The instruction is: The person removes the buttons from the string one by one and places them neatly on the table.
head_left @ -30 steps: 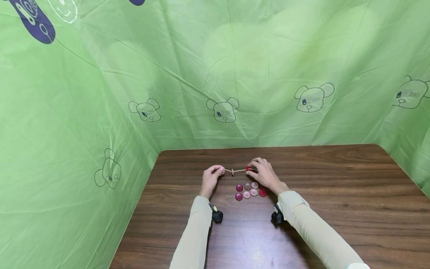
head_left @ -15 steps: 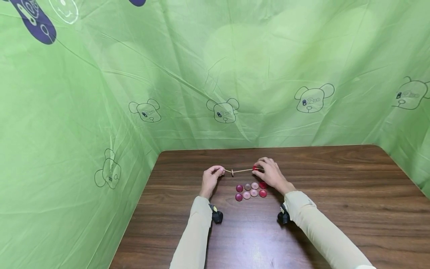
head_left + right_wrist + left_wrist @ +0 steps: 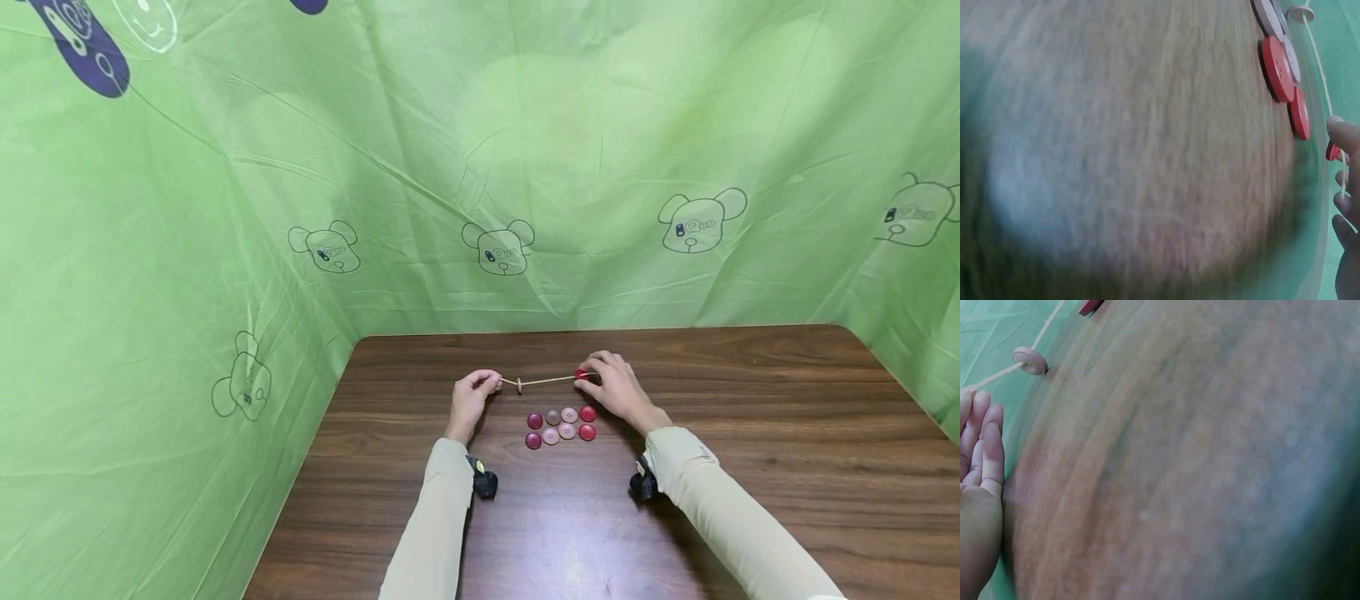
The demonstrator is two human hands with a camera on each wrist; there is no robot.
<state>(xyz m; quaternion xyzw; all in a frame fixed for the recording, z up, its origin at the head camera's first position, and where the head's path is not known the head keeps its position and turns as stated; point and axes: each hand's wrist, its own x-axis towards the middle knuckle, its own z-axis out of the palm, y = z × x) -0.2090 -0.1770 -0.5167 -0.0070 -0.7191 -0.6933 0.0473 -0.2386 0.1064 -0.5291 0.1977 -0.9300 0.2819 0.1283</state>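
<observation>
A thin pale string (image 3: pixel 551 381) spans the gap between the two hands. Its left end is pinched by my left hand (image 3: pixel 471 400), thumb against the fingers. On the string, nearer that hand, hangs a pale pink button (image 3: pixel 1030 361), standing on edge. My right hand (image 3: pixel 617 388) pinches a red button (image 3: pixel 1332 150) by its rim; the string passes to it and a short tail shows beyond it. Below the string several loose buttons lie in two rows: dark magenta ones (image 3: pixel 534 421), a brownish one (image 3: pixel 553 417), pink ones (image 3: pixel 567 431) and red ones (image 3: pixel 587 432).
The brown wood-grain table (image 3: pixel 750 417) extends far to the right. Its back edge meets a green cloth backdrop (image 3: pixel 585 167) with bear drawings, which also hangs along the left side. Both wrists wear black cameras.
My right hand has moved to the right with the red button, along the string, so the stretch between the hands is longer. The left hand and the pink button have stayed nearly still.
</observation>
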